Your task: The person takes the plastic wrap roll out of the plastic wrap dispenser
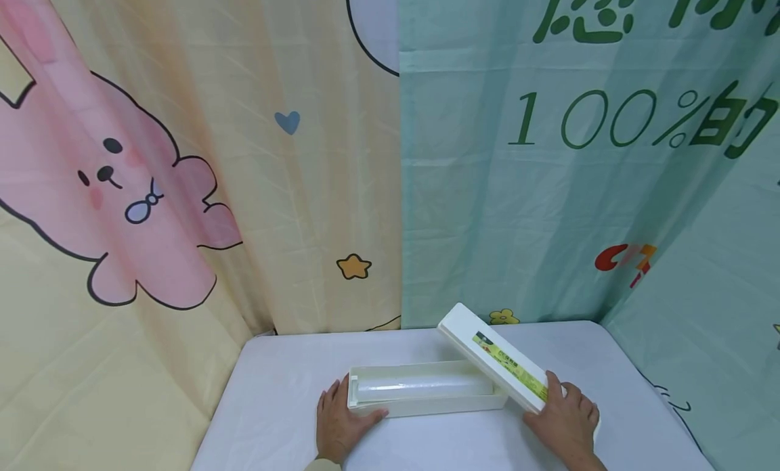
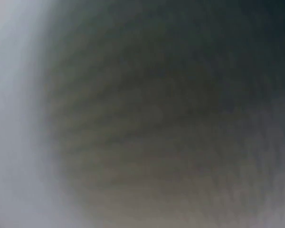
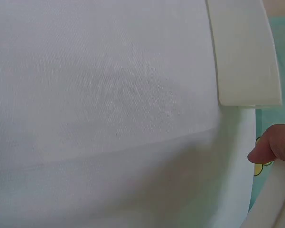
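A long white box [image 1: 447,407] lies on the table, its top uncovered. Inside it is a roll wrapped in clear, shiny film [image 1: 420,384], probably cling film. My left hand [image 1: 341,422] grips the box's left end, thumb along the front. At the right, my right hand [image 1: 567,417] holds the white lid [image 1: 466,329] by its near end, tilted over the box's right end. A yellow-green label runs along the lid. The right wrist view shows the box's end [image 3: 247,57] and my right thumb [image 3: 273,145] on the lid. Blurred ribbed fabric fills most of the left wrist view.
A white-covered table [image 1: 292,363] carries the box. Behind it hang a cream curtain [image 1: 305,207] with a pink rabbit and a teal curtain [image 1: 463,207] with green lettering; both come down to the table's back edge.
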A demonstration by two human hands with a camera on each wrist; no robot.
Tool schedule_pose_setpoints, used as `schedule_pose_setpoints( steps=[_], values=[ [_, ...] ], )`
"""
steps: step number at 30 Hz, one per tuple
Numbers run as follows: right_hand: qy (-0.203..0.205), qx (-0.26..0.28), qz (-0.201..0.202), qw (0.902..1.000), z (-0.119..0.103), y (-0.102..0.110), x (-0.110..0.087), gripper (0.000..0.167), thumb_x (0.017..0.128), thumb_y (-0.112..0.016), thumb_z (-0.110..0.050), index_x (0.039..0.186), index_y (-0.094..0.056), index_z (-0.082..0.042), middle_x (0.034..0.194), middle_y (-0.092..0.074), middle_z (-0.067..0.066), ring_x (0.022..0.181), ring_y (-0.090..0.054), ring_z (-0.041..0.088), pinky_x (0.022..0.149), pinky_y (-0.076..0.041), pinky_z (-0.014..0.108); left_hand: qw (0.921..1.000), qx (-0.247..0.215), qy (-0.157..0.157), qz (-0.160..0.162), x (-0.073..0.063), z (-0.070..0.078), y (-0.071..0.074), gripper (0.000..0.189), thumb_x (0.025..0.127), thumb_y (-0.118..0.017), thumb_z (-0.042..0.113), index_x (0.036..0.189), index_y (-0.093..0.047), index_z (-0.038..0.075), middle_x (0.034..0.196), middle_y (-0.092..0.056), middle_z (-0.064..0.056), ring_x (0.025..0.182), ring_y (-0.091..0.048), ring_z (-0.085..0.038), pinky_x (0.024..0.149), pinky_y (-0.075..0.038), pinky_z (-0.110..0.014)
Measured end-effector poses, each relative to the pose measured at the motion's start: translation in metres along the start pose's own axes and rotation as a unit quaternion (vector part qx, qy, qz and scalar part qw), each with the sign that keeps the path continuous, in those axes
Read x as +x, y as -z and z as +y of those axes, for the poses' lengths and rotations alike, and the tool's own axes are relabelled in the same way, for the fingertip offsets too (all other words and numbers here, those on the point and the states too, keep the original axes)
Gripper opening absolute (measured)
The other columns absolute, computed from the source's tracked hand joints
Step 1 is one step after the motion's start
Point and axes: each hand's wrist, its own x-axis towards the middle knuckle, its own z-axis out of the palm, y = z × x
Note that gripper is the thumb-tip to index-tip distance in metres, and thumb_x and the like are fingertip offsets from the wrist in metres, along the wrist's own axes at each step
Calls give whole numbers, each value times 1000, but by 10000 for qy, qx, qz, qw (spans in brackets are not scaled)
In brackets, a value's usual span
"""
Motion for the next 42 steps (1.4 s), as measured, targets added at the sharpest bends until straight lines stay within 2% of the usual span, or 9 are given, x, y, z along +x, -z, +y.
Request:
schedule_pose_setpoints(
  steps=[14, 23, 30, 35, 39, 42],
  values=[
    [-971, -280, -222, 9946, 29, 5, 7, 102, 68, -85, -29, 146, -27, 2, 132, -31, 44, 119, -31, 64, 107, -26, 74, 10000, 52, -1, 26, -2, -4, -2, 117, 54, -83, 79, 142, -54, 8, 132, -68, -15, 133, -53, -36, 119, -34, -59],
    [-1311, -534, -250, 9896, 46, 4, 12, 102, 69, -86, -30, 145, -27, 3, 131, -33, 45, 118, -35, 63, 109, -30, 73, 9986, 21, -233, 467, -4, -10, -2, 113, 52, -86, 74, 137, -58, 5, 125, -70, -17, 128, -57, -37, 114, -37, -59],
    [-1493, -613, -387, 9861, 65, 7, 10, 101, 71, -83, -34, 145, -24, 4, 129, -32, 45, 117, -35, 63, 109, -29, 72, 9996, 36, -58, 289, -5, -12, 2, 115, 53, -86, 74, 139, -56, 4, 128, -69, -18, 130, -55, -39, 116, -36, -60],
    [-1788, -667, -671, 9793, 77, 11, 8, 103, 73, -82, -35, 146, -20, 4, 127, -29, 44, 114, -33, 62, 111, -27, 73, 9994, 122, -42, 326, -6, -14, 0, 115, 52, -86, 76, 138, -55, 6, 127, -69, -17, 128, -55, -39, 114, -38, -62],
    [-1991, -731, -719, 9746, 88, 16, 6, 104, 73, -82, -35, 146, -19, 4, 126, -29, 43, 115, -33, 62, 112, -28, 72, 9992, 103, -68, 380, -7, -15, -2, 113, 52, -86, 75, 137, -56, 6, 127, -69, -16, 128, -55, -39, 113, -38, -62],
    [-2168, -856, -742, 9696, 97, 20, 5, 104, 73, -83, -34, 145, -19, 4, 126, -30, 43, 114, -34, 61, 112, -30, 72, 9996, 93, 19, 273, -7, -15, -2, 114, 53, -85, 76, 139, -55, 7, 130, -68, -16, 131, -53, -38, 116, -35, -60]
  ],
)
